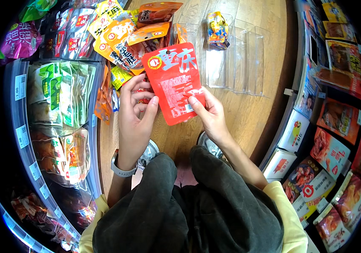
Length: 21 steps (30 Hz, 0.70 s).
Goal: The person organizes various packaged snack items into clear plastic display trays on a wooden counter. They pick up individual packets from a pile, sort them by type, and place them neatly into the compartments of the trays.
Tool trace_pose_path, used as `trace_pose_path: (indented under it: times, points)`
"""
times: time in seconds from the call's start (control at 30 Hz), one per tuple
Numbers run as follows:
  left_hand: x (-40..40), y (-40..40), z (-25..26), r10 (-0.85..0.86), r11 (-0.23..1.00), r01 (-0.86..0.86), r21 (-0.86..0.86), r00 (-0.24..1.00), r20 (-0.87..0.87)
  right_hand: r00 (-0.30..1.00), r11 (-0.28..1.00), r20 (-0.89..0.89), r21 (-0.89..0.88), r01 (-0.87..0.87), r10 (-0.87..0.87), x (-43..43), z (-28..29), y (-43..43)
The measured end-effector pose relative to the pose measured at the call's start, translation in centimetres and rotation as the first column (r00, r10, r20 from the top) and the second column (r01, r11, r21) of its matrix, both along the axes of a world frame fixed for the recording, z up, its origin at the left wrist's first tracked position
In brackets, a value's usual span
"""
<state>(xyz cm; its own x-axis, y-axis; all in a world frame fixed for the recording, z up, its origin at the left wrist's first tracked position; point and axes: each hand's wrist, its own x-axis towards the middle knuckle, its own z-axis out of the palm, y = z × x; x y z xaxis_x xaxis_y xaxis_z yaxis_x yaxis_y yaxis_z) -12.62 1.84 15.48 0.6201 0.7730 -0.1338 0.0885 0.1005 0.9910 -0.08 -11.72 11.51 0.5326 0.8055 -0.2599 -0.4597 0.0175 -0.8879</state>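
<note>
My right hand (211, 117) grips a red snack pouch (171, 87) by its lower right corner, thumb on top. The printed side with a barcode and small text faces up. My left hand (136, 112) is beside the pouch's left edge, fingers curled apart and holding nothing; whether a fingertip touches the pouch I cannot tell. Just beyond lies a heap of orange and yellow snack pouches (122, 36) on the wooden floor, partly hidden by the red pouch. Some orange pouches (103, 102) hang down the heap's near left side.
On the floor ahead stands a clear plastic divided tray (247, 60) with small yellow-and-blue packets (218, 31) in one compartment. Left is a shelf with green-and-white pouches (69, 91) behind a price-tag rail (22, 136). Boxes (294, 131) and packaged snacks (340, 117) line the right shelf.
</note>
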Motion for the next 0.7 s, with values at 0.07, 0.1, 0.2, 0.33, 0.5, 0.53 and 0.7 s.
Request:
trace_pose_path:
  times: [0.07,0.1,0.2,0.33,0.5,0.53,0.7]
  points:
    - [-0.2,0.2,0.3,-0.073,0.989,0.074,-0.131,0.997,0.018,0.999,0.999,-0.005,0.013,-0.034,0.034,0.2,-0.1,-0.1]
    - [-0.3,0.2,0.5,-0.110,0.975,0.114,-0.192,0.993,0.032,0.997,0.997,-0.021,0.025,-0.067,0.068,0.4,-0.2,-0.3]
    - [-1.1,0.0,0.6,-0.256,0.915,0.195,-0.354,0.957,-0.136,0.997,0.999,0.074,0.051,0.009,-0.013,-0.3,0.5,0.6]
    - [-0.7,-1.2,0.0,-0.156,0.974,0.145,-0.173,0.986,-0.051,0.700,0.992,0.708,-0.126,-0.007,0.095,0.5,1.3,0.5]
    - [0.2,-1.7,-0.2,-0.197,0.976,0.197,-0.089,0.980,0.010,0.578,0.975,0.791,-0.106,-0.195,0.201,0.8,2.0,0.1]
    - [0.6,-2.0,0.1,-0.210,0.974,0.209,-0.086,0.978,-0.003,0.572,0.974,0.794,-0.112,-0.196,0.206,0.8,2.0,-0.1]
    - [1.8,-2.6,0.7,-0.380,0.916,0.396,0.068,0.908,-0.178,0.696,0.991,0.706,-0.101,-0.089,0.134,0.8,1.1,-1.7]
